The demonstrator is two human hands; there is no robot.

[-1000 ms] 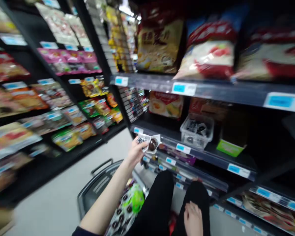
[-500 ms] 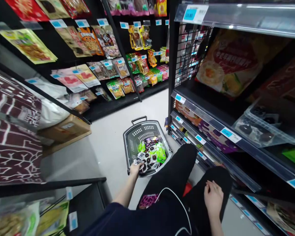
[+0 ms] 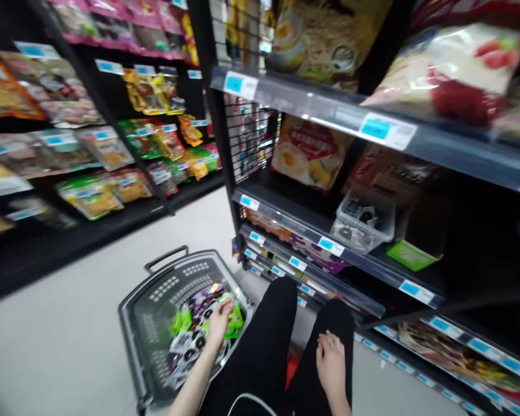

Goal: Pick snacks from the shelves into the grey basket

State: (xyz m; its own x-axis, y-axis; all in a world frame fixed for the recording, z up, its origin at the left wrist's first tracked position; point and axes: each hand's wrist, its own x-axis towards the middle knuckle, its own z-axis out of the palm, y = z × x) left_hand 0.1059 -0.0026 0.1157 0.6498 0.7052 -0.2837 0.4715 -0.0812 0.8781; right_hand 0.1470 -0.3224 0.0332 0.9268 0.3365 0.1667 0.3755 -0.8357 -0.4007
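Observation:
My left hand (image 3: 220,322) reaches down into a grey shopping basket (image 3: 156,300) on the floor. It rests on a heap of small snack packets (image 3: 195,335), some green, some white with dark round contents. Blur hides whether its fingers grip one. My right hand (image 3: 331,361) lies flat on my right knee, on black trousers, holding nothing. I am crouched in front of a dark shelf unit.
A clear plastic bin (image 3: 364,219) with dark packets stands on the shelf to my right, next to a green box (image 3: 409,254). Large snack bags fill the upper shelves. Hanging packets line the racks on the left. Pale floor runs between them.
A second ago my left hand held a small packet up by the shelf edge. It then went down to the basket and is now among the packets. The right hand stayed on the knee.

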